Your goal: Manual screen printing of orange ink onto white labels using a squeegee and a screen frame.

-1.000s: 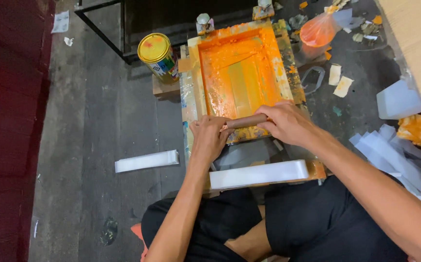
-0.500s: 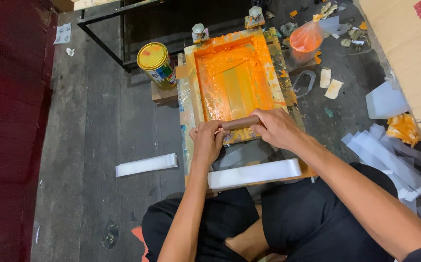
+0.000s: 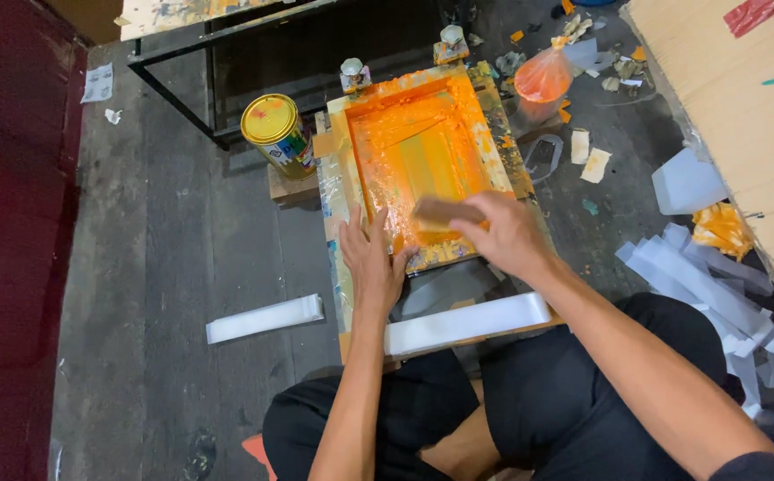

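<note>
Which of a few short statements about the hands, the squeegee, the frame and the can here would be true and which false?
1. The right hand holds the wooden squeegee over the orange screen frame. True.
2. The left hand grips the squeegee too. False: it lies flat on the frame's near left corner.
3. The yellow-lidded can stands left of the frame. True.
4. The white strip lies inside the frame. False: it lies on the floor, to its left.
</note>
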